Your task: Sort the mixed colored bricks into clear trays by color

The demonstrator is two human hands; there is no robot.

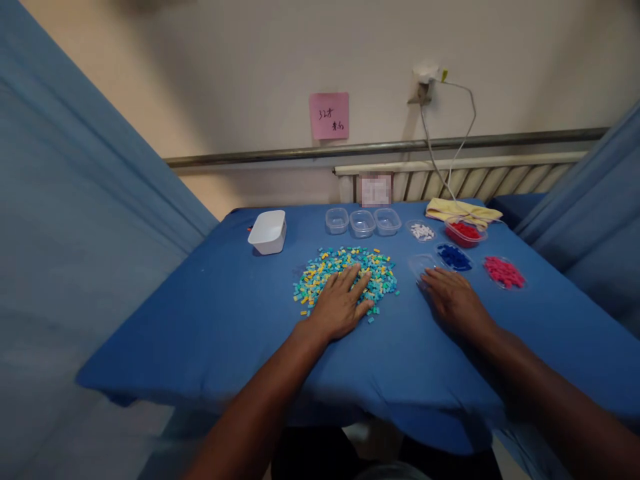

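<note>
My left hand (pixel 341 305) lies palm down on a loose pile of small plastic bricks (pixel 380 277), fingers spread. The bricks are mostly teal and light blue, with some yellow, green and cream ones. Farther right, my right hand (pixel 456 297) has its fingers together over the near edge of a clear plastic lid (pixel 421 263), which it appears to grip. The thumb of that hand is hidden. Beyond the lid, dark blue bricks (pixel 454 257) sit in a shallow clear container, and pink bricks (pixel 504 273) lie in another on the right.
A white bin (pixel 269 231) stands at the back left. Along the back are clear tubs (pixel 362 223), white pieces (pixel 422 232), a tub of red pieces (pixel 465 231) and a yellow cloth (pixel 463 211). A white cable (pixel 473 107) hangs from the wall. Blue curtains (pixel 75 167) flank the table.
</note>
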